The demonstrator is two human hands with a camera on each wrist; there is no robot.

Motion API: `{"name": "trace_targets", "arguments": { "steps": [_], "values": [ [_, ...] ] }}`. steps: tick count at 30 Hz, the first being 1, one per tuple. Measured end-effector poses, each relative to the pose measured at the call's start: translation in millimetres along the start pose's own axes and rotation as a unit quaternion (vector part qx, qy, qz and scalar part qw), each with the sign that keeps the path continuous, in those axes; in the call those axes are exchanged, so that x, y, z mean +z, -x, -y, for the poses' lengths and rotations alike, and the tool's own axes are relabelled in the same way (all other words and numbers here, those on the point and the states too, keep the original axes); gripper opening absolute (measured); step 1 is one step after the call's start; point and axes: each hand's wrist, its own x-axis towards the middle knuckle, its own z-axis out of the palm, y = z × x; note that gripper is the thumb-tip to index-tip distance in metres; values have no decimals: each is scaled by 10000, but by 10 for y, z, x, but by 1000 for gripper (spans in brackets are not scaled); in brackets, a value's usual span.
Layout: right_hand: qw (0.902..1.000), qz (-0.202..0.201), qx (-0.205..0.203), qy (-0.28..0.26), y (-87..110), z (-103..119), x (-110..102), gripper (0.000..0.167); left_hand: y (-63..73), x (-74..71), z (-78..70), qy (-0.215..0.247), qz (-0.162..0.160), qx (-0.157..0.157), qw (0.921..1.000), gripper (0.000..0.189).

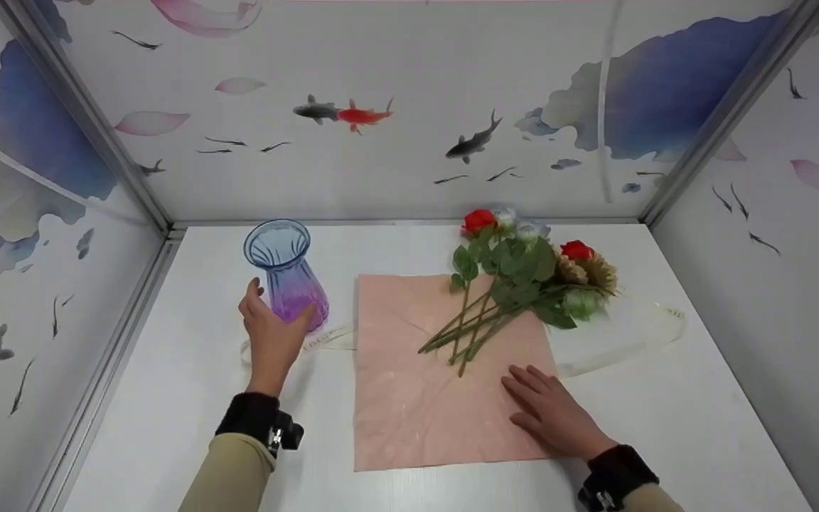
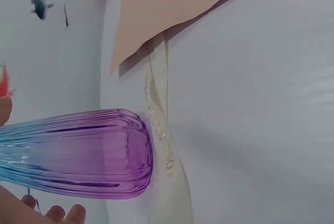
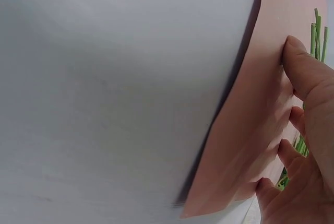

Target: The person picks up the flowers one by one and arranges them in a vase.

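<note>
A ribbed glass vase [image 1: 294, 284], blue at the rim and purple at the base, stands on the left of the table. My left hand [image 1: 274, 334] is spread around its near side, thumb to the right and fingers to the left. In the left wrist view, a gap shows between the fingertips [image 2: 77, 212] and the purple glass. Flat on the pink wrapping paper [image 1: 424, 405] rests my right hand [image 1: 555, 412], near its right edge. Artificial flowers [image 1: 523, 263], red, pale and golden with green stems, lie across the paper's upper right.
A pale ribbon [image 1: 626, 359] with gold lettering runs beneath the paper and emerges on both sides; its left part [image 2: 166, 145] passes by the vase's base. Printed panels [image 1: 409, 163] wall in the white table [image 1: 168, 441] at the back and sides.
</note>
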Motion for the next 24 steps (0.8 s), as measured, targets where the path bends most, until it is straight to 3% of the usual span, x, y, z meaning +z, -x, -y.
{"name": "trace_targets", "arguments": {
  "steps": [5,11,18,24],
  "values": [
    [9999,92,70,-45,-3,6,-10,62,-161,-43,-76,-32,280,-189,9994,116],
    [9998,157,141,-28,4,20,-17,62,-306,-22,-125,307,465,-255,9981,121],
    [9998,130,163,-34,9,37,-35,61,-404,30,-89,441,799,-521,9945,117],
    [9999,103,99,21,11,35,-35,61,-473,64,-52,415,812,-665,9936,110]
  ]
}}
